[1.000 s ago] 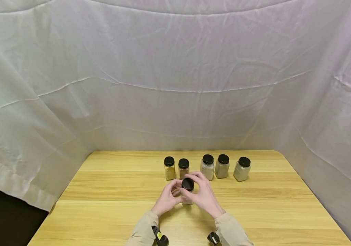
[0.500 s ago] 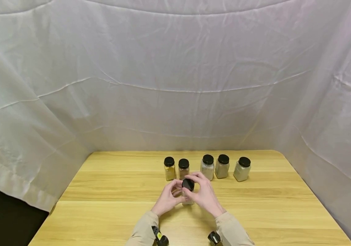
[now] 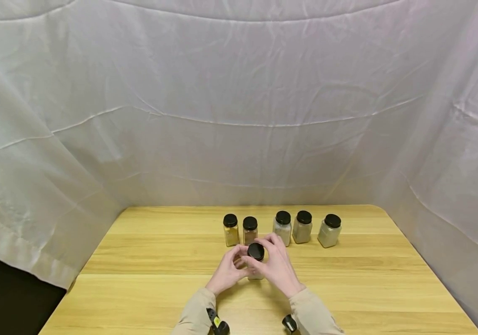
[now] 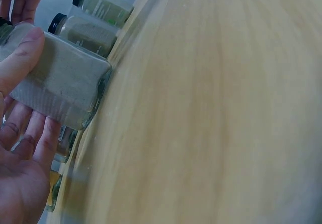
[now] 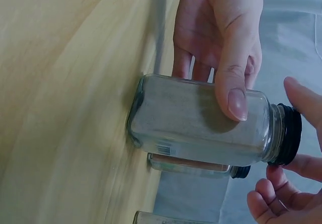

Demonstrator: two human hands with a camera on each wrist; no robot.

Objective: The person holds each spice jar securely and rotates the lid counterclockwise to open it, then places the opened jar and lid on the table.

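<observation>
A square clear glass jar [image 5: 176,116] of greyish powder stands upright at the table's middle, its base at the wood. My left hand [image 3: 224,274] grips the body from the left, thumb on the near face in both wrist views. Its black lid [image 3: 256,251] is on the neck, and my right hand [image 3: 279,270] holds it between thumb and fingers. In the right wrist view, a strip of threaded glass neck [image 5: 274,132] shows below the lid. From the head, the hands cover most of the jar's body.
Behind the hands stand other black-lidded jars: a yellow-filled jar [image 3: 231,232], a brown-filled jar [image 3: 250,231] and, to the right, a whitish jar [image 3: 281,228], a grey-beige jar [image 3: 302,229] and a pale jar [image 3: 329,231]. Grey cloth [image 3: 239,153] surrounds the wooden table [image 3: 146,260].
My right thumb and fingers have shifted back and forth around the lid, and the right wrist has moved slightly left. The left hand and the jar have stayed in place.
</observation>
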